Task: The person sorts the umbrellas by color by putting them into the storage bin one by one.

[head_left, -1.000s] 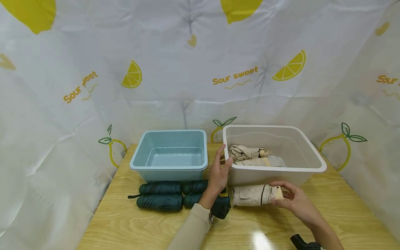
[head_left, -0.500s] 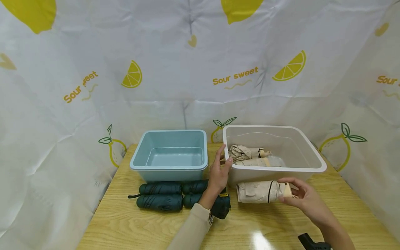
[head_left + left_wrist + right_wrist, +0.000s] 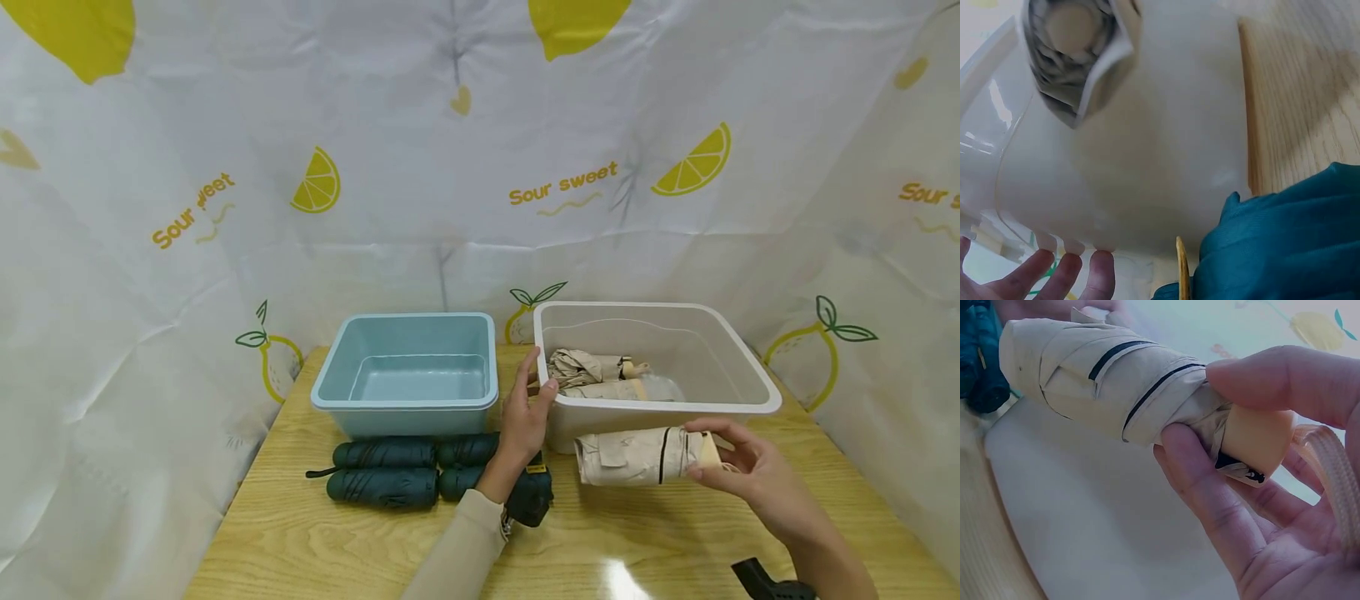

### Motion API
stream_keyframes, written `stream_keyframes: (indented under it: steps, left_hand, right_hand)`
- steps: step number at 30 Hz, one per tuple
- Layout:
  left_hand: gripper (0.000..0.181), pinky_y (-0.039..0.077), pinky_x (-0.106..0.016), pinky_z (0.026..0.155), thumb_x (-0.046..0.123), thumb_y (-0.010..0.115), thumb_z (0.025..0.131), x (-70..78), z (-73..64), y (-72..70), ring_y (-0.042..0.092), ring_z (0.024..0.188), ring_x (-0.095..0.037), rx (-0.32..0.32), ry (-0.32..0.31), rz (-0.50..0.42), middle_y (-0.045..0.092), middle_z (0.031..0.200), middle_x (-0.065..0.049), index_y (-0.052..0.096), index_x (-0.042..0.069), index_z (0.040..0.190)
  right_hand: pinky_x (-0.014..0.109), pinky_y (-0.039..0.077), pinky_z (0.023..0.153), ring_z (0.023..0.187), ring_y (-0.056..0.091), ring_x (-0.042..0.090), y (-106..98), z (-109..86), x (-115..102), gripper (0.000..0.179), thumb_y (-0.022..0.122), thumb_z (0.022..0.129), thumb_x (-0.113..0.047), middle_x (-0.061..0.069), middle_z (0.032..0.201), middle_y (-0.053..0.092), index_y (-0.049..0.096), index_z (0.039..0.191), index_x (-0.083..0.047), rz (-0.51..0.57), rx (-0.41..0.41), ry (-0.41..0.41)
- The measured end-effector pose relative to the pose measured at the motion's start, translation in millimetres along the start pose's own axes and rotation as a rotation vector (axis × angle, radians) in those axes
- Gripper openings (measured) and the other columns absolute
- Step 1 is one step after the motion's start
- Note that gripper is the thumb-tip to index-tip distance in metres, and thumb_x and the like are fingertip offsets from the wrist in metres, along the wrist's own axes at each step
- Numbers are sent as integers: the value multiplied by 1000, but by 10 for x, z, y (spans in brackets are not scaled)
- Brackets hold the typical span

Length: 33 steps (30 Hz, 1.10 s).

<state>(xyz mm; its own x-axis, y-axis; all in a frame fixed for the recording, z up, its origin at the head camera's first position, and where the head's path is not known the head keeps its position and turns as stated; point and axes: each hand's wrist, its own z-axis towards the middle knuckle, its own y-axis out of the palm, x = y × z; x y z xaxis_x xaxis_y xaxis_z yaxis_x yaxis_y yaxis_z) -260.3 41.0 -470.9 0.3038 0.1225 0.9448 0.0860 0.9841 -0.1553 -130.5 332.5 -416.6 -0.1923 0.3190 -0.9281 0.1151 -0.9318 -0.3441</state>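
A rolled beige umbrella (image 3: 626, 457) with black bands and a pale handle (image 3: 1257, 439) lies sideways in the air before the white bin (image 3: 667, 407). My right hand (image 3: 753, 475) pinches it near the handle end, thumb on one side and fingers on the other; a strap loop (image 3: 1329, 459) hangs at the handle. My left hand (image 3: 527, 417) touches the white bin's left front corner, thumb at the rim and fingers fairly straight along the outer wall. Inside that bin lie beige umbrellas (image 3: 600, 389) at the left.
A light blue bin (image 3: 405, 421) stands at the left, with no object visible inside. Several dark green folded umbrellas (image 3: 384, 487) lie in front of it, partly hidden by my left forearm. The wooden table (image 3: 300, 550) meets a lemon-print sheet (image 3: 420, 167) behind.
My right hand has lifted the beige umbrella slightly off the table and carried it rightwards, closer to the white bin's front wall. The left hand has stayed at the bin's corner.
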Motion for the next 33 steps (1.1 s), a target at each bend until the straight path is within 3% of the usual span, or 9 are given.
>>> stream_keyframes:
  steps: [9,18,25,33]
  left_hand:
    - [58,57,-49,89,50,50,103,-2,4,-2,60,123,-27,-3,-1,-1,57,144,-10,30,49,157]
    - [57,57,-45,86,48,50,103,6,-2,0,61,122,-27,-3,1,-7,57,144,-10,31,49,157]
    - [57,57,-46,85,48,50,103,-5,-2,2,60,122,-28,-6,0,-13,56,144,-10,31,48,157]
    - [57,57,-48,87,49,49,103,-4,0,2,60,124,-28,-8,0,-9,55,145,-10,30,49,157]
  right_hand:
    - [25,56,80,112,62,-4,-77,7,-93,49,63,94,10,-19,149,43,53,141,-3,40,14,-29]
    - [26,56,77,93,69,10,-147,47,-160,56,54,89,24,-8,145,55,54,139,-1,196,-14,-216]
    - [24,57,81,104,68,6,-214,115,-258,55,49,88,29,-3,134,62,56,135,0,299,-52,-270]
    - [24,57,82,104,64,11,-311,218,-293,59,41,89,31,3,137,61,54,139,2,424,-111,-349]
